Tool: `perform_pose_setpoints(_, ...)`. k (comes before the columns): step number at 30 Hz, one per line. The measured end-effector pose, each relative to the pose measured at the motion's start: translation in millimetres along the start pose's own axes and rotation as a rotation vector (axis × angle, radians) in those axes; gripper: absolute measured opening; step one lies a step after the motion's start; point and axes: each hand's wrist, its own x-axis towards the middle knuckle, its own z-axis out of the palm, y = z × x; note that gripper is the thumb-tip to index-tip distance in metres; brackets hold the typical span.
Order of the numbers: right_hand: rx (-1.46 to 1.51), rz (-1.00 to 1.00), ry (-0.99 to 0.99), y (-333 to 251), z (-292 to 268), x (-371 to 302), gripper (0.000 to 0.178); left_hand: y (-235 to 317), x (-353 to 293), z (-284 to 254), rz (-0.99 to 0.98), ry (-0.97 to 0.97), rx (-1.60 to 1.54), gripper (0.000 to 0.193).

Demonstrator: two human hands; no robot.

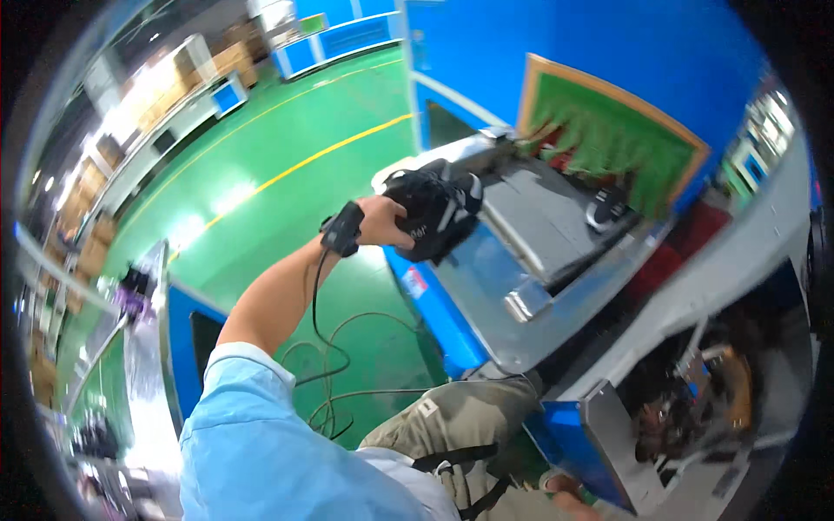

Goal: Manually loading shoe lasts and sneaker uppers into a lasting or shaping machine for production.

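My left hand is stretched out over the near left end of a conveyor machine. It is closed on black sneakers with white stripes; whether it holds one or a pair is hard to make out. Farther right, another black sneaker with a white sole lies on the grey belt, in front of a green strip curtain. Low in the picture, beside my leg, part of my right hand shows at the edge, its fingers too blurred to read.
The machine's metal bed has a blue side panel. A cable runs from my left wrist strap to loops near the green floor. At lower right stands an open-fronted cabinet with dark items. Benches and cartons line the far left.
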Motion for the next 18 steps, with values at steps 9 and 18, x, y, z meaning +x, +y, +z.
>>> perform_pose_setpoints(9,0.959,0.759,-0.529,-63.5,76.3,62.0,0.020,-121.7,-379.1,-31.0,-0.517,0.157,0.064,0.055)
perform_pose_setpoints(18,0.844,0.450,-0.691,-180.8,99.9,57.4,0.033,-209.4,-628.4,-60.8,-1.619,0.894,0.984,0.026)
